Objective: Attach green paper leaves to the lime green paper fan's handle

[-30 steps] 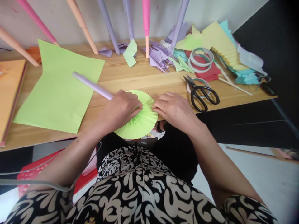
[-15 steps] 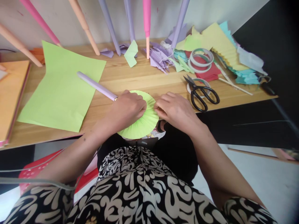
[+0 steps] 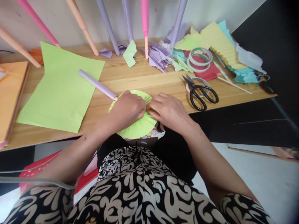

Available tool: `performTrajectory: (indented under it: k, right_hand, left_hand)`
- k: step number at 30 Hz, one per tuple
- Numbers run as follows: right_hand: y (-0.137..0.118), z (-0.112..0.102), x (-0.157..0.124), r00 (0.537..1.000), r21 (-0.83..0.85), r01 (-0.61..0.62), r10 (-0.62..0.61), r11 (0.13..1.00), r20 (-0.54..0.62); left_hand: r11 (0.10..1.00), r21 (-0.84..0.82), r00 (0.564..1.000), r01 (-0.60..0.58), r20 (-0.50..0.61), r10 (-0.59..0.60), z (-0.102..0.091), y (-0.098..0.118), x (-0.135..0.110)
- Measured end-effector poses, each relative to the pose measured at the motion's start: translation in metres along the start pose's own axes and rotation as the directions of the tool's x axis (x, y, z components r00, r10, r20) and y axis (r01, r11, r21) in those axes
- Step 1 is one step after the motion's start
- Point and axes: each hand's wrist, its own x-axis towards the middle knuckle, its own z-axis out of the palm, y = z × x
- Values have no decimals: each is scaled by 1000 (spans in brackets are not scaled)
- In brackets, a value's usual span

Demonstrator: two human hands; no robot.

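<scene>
A round pleated disc of lime-green paper [image 3: 140, 127] lies at the table's front edge and overhangs it. My left hand [image 3: 128, 109] is closed over the disc, its fingertips pressed at the middle. My right hand [image 3: 167, 107] pinches at the disc's right half, its fingertips almost meeting the left ones near the centre; what lies between them is hidden. A lilac paper-wrapped stick [image 3: 98, 84] points away to the upper left, its near end under or beside my left hand. Whether it joins the disc is hidden.
A large lime-green sheet [image 3: 63, 90] lies at the left, beside an orange paper stack [image 3: 14, 93]. Black scissors [image 3: 202, 93] rest on a tape roll at the right. Behind them are more tape rolls [image 3: 198, 60] and paper scraps [image 3: 224, 46]. Coloured paper tubes [image 3: 106, 28] lean on the wall.
My right hand has slid left from the disc's right rim toward its centre, closer to my left hand. The left hand has hardly moved.
</scene>
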Motion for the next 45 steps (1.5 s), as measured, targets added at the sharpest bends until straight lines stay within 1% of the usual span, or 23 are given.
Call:
performTrajectory:
  k: [3, 5, 8, 11, 12, 14, 17, 20, 25, 29, 31, 36, 40, 43, 45]
  right_hand:
    - [-3, 4, 3, 1000, 1, 2, -2, 1000, -9]
    - [-1, 4, -1, 1000, -6, -1, 1, 1000, -9]
    - [8, -1, -15, 1000, -5, -19, 19, 1000, -18]
    - [19, -9, -30, 997, 14, -80, 80, 997, -21]
    - [21, -11, -34, 994, 15, -102, 102, 995, -28]
    - [22, -13, -35, 991, 19, -124, 125, 992, -53]
    - [18, -12, -28, 992, 40, -97, 100, 994, -77]
    - [13, -8, -16, 997, 38, -51, 53, 998, -57]
    - [9, -7, -4, 999, -23, 6, -5, 1000, 37]
    - [6, -8, -2, 998, -42, 2, 1, 999, 58]
    - [4, -8, -3, 999, -49, 2, 1, 999, 49]
    - [3, -9, -5, 1000, -63, -5, 5, 998, 13]
    - [3, -9, -7, 1000, -43, -4, 5, 999, 7]
    - [1, -6, -5, 1000, -5, -2, 2, 1000, -8]
    - [-2, -3, -2, 1000, 13, 8, -8, 1000, -13]
  left_hand:
    - [1000, -10, 999, -12, -42, 11, 2, -1, -2]
    - [1000, -17, 999, -16, -52, 15, 2, -1, -2]
    - [999, -40, 1000, -14, -2, 13, -2, 0, -1]
    - [997, -77, 998, -21, 60, 26, -6, 0, 0]
    - [995, -92, 997, -30, 65, 36, -7, -1, -1]
    - [990, -132, 998, -42, 42, 48, -7, -5, -3]
    - [981, -192, 999, -32, -9, 31, -6, -12, -8]
    - [980, -197, 1000, -9, -23, 5, -5, -16, -13]
    - [986, -170, 999, -6, -47, -2, -1, -11, -15]
    - [989, -145, 997, -15, -71, 5, 2, -7, -12]
    - [991, -131, 998, -17, -62, 9, 1, -6, -11]
    - [995, -97, 1000, 7, 19, -5, -5, -1, -6]
    - [998, -68, 998, 20, 58, -16, -8, 2, -3]
    - [999, -41, 998, 10, 62, -7, -6, 2, -2]
    - [1000, -25, 999, 6, 34, -5, -3, 2, -3]
